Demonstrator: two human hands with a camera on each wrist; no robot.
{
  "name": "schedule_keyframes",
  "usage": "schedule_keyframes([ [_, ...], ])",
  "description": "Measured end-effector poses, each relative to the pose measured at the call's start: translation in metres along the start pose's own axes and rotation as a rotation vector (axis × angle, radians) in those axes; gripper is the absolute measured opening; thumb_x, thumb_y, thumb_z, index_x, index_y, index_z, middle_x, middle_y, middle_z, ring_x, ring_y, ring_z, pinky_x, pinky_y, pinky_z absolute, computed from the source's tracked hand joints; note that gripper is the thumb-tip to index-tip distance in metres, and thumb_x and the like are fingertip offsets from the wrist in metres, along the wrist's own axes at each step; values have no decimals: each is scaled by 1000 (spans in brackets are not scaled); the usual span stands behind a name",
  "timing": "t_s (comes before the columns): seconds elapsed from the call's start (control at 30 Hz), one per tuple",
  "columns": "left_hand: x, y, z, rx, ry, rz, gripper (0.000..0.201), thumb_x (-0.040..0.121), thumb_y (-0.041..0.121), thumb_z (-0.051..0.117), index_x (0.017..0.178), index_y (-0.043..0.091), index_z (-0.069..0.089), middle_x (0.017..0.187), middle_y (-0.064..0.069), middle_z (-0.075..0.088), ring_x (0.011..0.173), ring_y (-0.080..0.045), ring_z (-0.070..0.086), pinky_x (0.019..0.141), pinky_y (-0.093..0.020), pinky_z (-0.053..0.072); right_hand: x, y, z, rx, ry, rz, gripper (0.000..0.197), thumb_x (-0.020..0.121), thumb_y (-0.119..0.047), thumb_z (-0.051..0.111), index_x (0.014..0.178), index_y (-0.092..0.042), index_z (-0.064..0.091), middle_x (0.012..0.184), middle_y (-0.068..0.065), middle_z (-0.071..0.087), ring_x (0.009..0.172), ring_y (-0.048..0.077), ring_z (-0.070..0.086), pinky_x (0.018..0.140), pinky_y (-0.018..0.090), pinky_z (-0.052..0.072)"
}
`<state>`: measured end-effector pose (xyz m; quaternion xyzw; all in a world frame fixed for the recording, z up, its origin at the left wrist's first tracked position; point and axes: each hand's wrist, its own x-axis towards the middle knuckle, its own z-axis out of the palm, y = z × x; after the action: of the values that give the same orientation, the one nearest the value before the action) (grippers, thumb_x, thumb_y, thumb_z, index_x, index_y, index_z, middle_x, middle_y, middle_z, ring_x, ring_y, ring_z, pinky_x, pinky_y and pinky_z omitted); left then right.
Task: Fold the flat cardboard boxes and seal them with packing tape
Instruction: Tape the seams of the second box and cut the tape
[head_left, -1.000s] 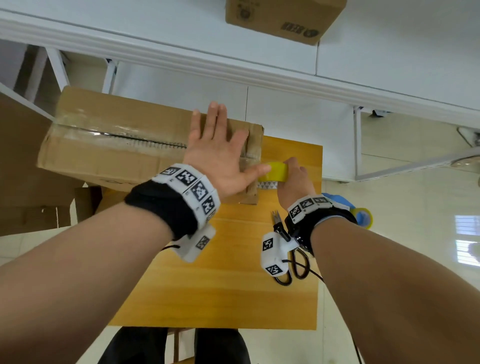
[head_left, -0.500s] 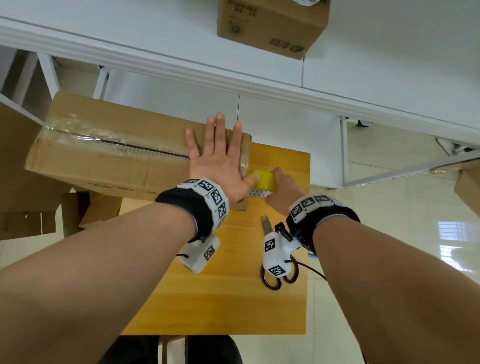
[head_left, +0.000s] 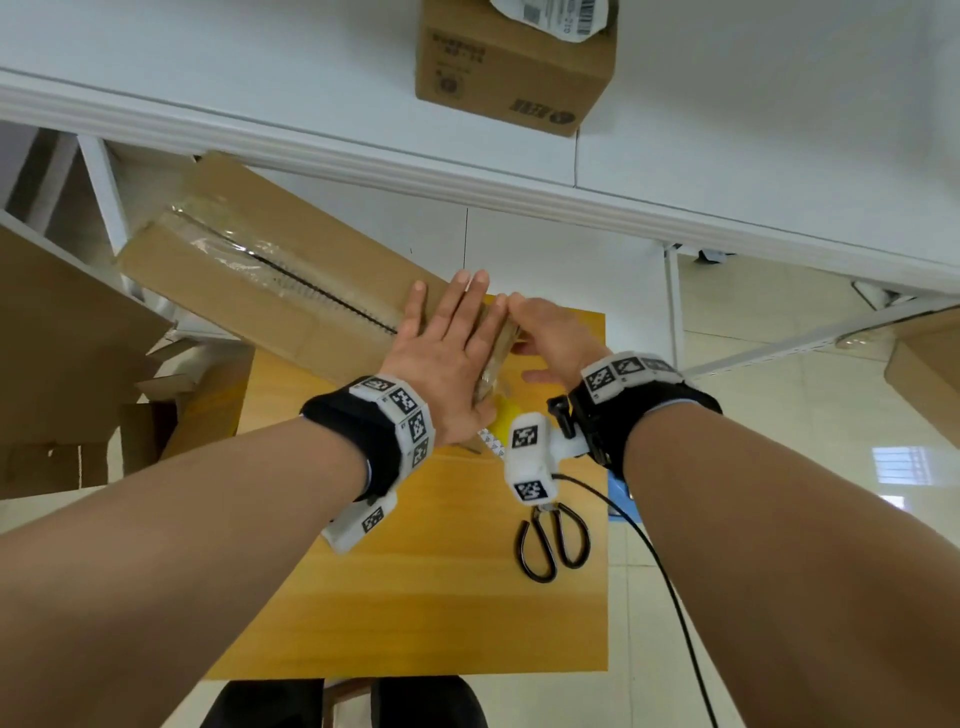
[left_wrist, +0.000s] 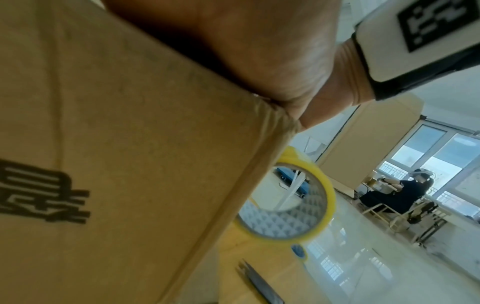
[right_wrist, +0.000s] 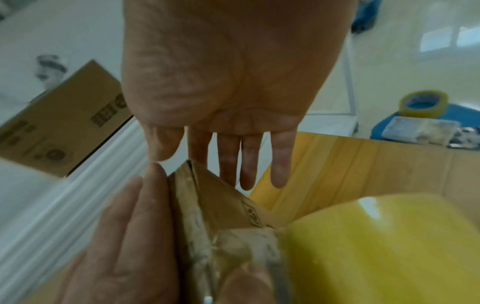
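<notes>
Box: the long brown cardboard box (head_left: 270, 270) lies at a slant, its long axis running from the far left toward the near right; the near end sits on the far left part of the desk, the far end juts out past the desk edge over the floor.
Box surface: plain corrugated brown, with clear glossy tape (head_left: 260, 260) over the dark centre seam along its top, and dark print on one side in the left wrist view.
Desk: small yellow wooden desk (head_left: 415, 597); the near half is bare wood, with floor tiles beyond its right edge.
Left hand: the left hand (head_left: 447, 358) lies flat, fingers straight and together, palm pressing the top of the box at its near end.
Right hand: the right hand (head_left: 550, 338) is spread with straight fingers against the end face of the box, gripping nothing.
Tape roll: the yellow tape roll (left_wrist: 298, 205) stands on edge on the desk just beside the near corner of the box.
Scissors: black-handled scissors (head_left: 553, 540) lie near the right edge of the desk, handles toward the person.
</notes>
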<state>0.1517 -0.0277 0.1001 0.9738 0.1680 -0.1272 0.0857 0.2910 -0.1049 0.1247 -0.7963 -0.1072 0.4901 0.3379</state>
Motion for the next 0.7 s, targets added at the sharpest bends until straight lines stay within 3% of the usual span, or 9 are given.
schedule_keyframes([
  [0.07,-10,-2,0,7,4,28,100,80,67,24,148,11,-24,151,-13,-37,139,-29,-35,113,-57,-8,-8,2,6,3,-80,0,40,97,-59,44,122,-32,59,123,-7,62,109,20,64,90,47,56],
  [0.17,-24,-2,2,36,-20,62,101,79,65,24,147,8,-25,152,-13,-36,139,-29,-35,114,-56,-9,-16,2,7,2,-116,72,52,94,-66,42,123,-26,59,119,1,66,96,29,71,87,45,59],
  [0.27,-42,-3,4,67,-56,158,102,79,65,24,145,7,-28,152,-14,-34,139,-29,-34,114,-54,-11,-23,-6,5,-148,-169,154,68,90,-75,37,125,-21,60,113,13,70,87,32,74,93,47,56],
  [0.33,-60,-3,10,63,-86,267,102,80,64,27,145,8,-28,153,-14,-33,140,-28,-34,114,-53,-12,-32,-10,8,-294,-225,217,81,85,-83,32,128,-21,60,108,15,72,94,32,72,95,47,53],
  [0.43,-86,-9,17,73,-101,471,102,82,61,35,147,12,-27,155,-11,-29,141,-25,-32,115,-51,-14,-43,-7,20,-360,-313,319,93,83,-85,28,140,-16,52,107,17,70,103,29,66,81,36,50],
  [0.5,-96,-17,16,118,-131,623,102,81,57,39,143,14,-31,155,-9,-29,141,-24,-32,115,-49,-17,-53,-1,32,-314,-361,399,101,77,-86,33,140,-8,49,99,13,68,94,24,68,73,31,53],
  [0.57,-97,-26,14,172,-158,752,101,81,48,43,141,15,-30,154,-7,-29,142,-22,-30,114,-46,-21,-62,9,42,-258,-385,424,93,80,-79,41,132,-4,53,89,9,73,80,17,72,68,28,57],
  [0.63,-95,-34,13,187,-158,847,95,82,38,46,147,14,-19,159,-7,-17,145,-20,-22,116,-41,-18,-70,19,49,-277,-359,423,66,94,-63,43,122,-5,58,78,4,74,70,13,71,64,23,56],
  [0.7,-92,-43,11,221,-169,926,91,82,34,47,152,15,-8,161,-6,-11,147,-17,-17,117,-37,-14,-74,29,55,-343,-283,416,65,93,-62,49,125,-7,61,97,6,73,91,19,69,85,30,55],
])
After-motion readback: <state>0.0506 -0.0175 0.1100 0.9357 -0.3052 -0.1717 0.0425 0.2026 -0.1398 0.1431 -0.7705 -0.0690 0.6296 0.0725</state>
